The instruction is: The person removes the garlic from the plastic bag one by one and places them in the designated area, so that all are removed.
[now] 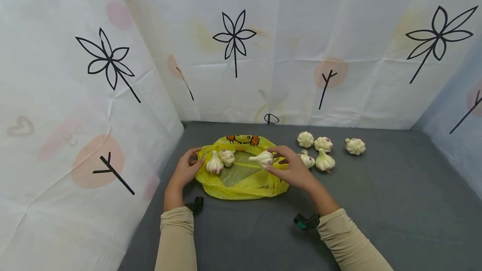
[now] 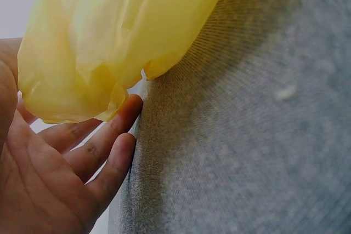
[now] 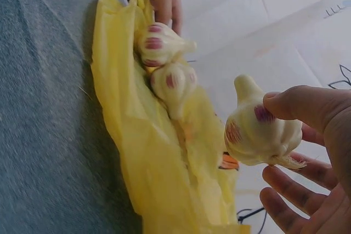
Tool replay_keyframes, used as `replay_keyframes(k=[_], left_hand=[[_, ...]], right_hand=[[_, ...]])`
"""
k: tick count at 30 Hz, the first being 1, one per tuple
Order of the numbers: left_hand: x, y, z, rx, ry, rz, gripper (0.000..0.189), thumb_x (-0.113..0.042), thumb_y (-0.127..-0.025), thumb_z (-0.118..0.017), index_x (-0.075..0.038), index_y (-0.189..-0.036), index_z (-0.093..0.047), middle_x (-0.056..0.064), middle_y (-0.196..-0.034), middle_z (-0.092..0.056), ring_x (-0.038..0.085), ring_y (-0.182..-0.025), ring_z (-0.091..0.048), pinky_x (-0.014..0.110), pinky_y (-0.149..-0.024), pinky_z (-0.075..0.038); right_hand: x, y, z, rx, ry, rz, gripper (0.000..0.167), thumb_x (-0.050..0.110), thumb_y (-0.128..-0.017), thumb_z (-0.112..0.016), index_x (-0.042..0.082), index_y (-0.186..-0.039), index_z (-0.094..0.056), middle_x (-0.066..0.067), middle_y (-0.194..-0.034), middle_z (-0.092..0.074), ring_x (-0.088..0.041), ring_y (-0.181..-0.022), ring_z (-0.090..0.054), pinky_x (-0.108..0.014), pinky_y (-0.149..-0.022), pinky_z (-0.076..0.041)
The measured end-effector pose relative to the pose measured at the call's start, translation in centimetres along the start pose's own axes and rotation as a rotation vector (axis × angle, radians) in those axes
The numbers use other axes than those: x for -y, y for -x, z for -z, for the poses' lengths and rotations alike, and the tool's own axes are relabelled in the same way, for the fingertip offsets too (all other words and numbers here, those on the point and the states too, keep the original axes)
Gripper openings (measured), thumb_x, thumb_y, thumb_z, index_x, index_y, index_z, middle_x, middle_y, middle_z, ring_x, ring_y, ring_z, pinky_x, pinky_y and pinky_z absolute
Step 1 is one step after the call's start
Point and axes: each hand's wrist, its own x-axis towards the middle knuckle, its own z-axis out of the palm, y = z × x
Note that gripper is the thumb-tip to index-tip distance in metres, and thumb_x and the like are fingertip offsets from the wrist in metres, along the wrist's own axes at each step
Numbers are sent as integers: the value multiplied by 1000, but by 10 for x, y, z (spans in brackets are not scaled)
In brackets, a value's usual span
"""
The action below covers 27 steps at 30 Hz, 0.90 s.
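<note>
My right hand (image 1: 288, 167) pinches a white garlic bulb (image 1: 262, 159) with purple patches, holding it above the right part of a yellow plastic bag (image 1: 241, 191). In the right wrist view, the thumb presses on the side of that bulb (image 3: 258, 130), its neck pointing up. The bag lies with its mouth spread wide. Inside it on the left sit two more bulbs, a near one (image 1: 214, 164) and a far one (image 1: 227, 157). At the bag's left rim, my left hand (image 1: 185, 170) grips the plastic between thumb and fingers; in the left wrist view the bag (image 2: 109, 53) partly hides those fingers.
Several loose garlic bulbs (image 1: 325, 161) lie right of the bag, partly behind the right hand, with one bulb (image 1: 355, 146) farther right. A dark grey cloth (image 1: 384, 204) covers the table. Patterned white sheets (image 1: 286, 87) hang at the back and sides.
</note>
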Motion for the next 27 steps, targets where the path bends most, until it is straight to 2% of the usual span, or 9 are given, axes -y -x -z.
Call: replay_keyframes(k=[6,14,27], left_hand=[[1,0,-1,-2,0,-1,55,-24,-110,-61,-14,-161,-44,25,-159,-44,47,-144,-53,61,-111,-51],[1,1,-1,-8,-5,-1,54,-24,-110,-61,-15,-160,-44,25,-159,-45,47,-143,-54,62,-111,-51],[0,1,0,-5,-12,4,54,-25,-110,-60,-16,-161,-44,25,-160,-44,47,-144,-52,62,-112,-50]], right_hand=[[-4,3,11,-20,20,-11,57,23,-97,-81,11,-148,-60,-12,-146,-60,-36,-125,-64,-60,-101,-56],[-11,7,24,-36,29,-7,56,21,-98,-80,9,-149,-60,-12,-147,-59,-37,-124,-65,-65,-100,-55],[-17,20,43,-95,60,-24,56,16,-97,-80,8,-149,-59,-17,-147,-57,-38,-124,-63,-64,-99,-55]])
